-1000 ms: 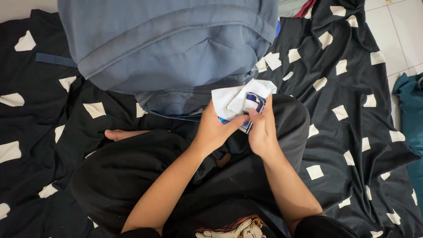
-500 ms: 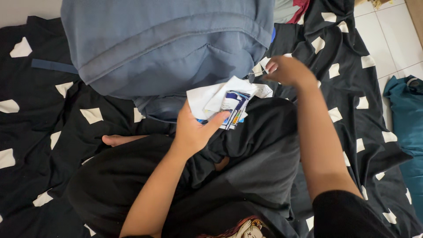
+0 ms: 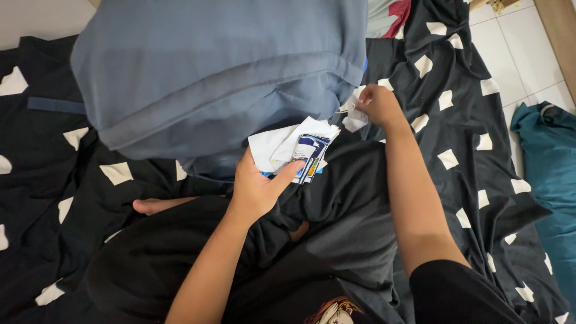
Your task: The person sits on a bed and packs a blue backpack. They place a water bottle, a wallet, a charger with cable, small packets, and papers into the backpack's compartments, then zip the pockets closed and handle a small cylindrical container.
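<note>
Head view, left hand: the left hand point(image 3: 255, 189) is closed around a small sheaf of white papers and cards point(image 3: 297, 150), thumb laid across the front and fingers behind, so the loose sheets stay fanned and together just below the bag.
Head view, right hand: the right hand point(image 3: 378, 105) pinches a crumpled white paper scrap point(image 3: 355, 119) between thumb and fingertips, right at the lower edge of the blue-grey backpack point(image 3: 222, 78); the grip is closed on the scrap.
Head view, where the papers are: the sheaf sits in front of the backpack's bottom seam, above the person's lap; the scrap is off to its right, near but apart from it.
Head view, backpack: it lies on the bed, propped towards the person, probably so its lower edge is in easy reach of both hands.
Head view, bedding: a black sheet with white patches point(image 3: 456, 132) covers the bed, and dark clothing covers the lap.
Hidden or cut off: the backpack's top leaves the frame, and any opening is out of sight.
Hard to make out: whether the scrap comes from a pocket or was lying on the sheet cannot be told; the left fingers behind the sheaf are hidden.
Edges: a teal cloth point(image 3: 546, 156) lies on the tiled floor at the right, partly cut off.
</note>
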Demonstrator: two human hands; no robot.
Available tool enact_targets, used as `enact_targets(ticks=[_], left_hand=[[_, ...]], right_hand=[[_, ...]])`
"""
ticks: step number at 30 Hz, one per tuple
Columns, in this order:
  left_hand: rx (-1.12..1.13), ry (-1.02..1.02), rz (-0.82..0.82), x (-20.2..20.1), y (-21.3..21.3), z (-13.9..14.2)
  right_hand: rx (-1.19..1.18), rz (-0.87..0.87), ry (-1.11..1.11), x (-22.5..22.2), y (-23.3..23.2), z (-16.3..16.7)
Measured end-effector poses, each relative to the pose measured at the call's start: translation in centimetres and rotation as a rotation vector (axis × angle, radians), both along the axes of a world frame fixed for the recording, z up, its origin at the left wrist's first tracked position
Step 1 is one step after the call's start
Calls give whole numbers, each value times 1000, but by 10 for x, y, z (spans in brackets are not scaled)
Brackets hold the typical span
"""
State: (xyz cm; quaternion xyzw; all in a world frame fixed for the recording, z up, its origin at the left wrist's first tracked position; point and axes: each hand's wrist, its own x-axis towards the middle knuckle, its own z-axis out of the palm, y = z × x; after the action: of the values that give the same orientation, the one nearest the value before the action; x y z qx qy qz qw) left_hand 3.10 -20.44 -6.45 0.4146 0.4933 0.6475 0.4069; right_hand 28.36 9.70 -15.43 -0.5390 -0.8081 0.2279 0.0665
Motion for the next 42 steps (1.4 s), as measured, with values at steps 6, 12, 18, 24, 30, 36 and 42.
enact_targets(ticks=[6, 12, 18, 24, 30, 36, 42], left_hand=[[13, -31, -9, 2, 0, 0], [20, -46, 13, -2, -1, 2], [39, -27, -10, -1, -1, 2], [29, 8, 4, -3, -2, 5], [64, -38, 36, 4, 4, -1], [114, -249, 110, 23, 20, -27], [68, -266, 181, 40, 31, -49]], right_hand=[[261, 4, -73, 0, 15, -6], [50, 65, 34, 1, 16, -10], [-32, -224, 383, 22, 11, -7], [35, -160, -109, 47, 7, -9], [20, -163, -158, 45, 16, -17], [113, -79, -101, 36, 14, -4], [-202, -190, 1230, 2, -68, 79]])
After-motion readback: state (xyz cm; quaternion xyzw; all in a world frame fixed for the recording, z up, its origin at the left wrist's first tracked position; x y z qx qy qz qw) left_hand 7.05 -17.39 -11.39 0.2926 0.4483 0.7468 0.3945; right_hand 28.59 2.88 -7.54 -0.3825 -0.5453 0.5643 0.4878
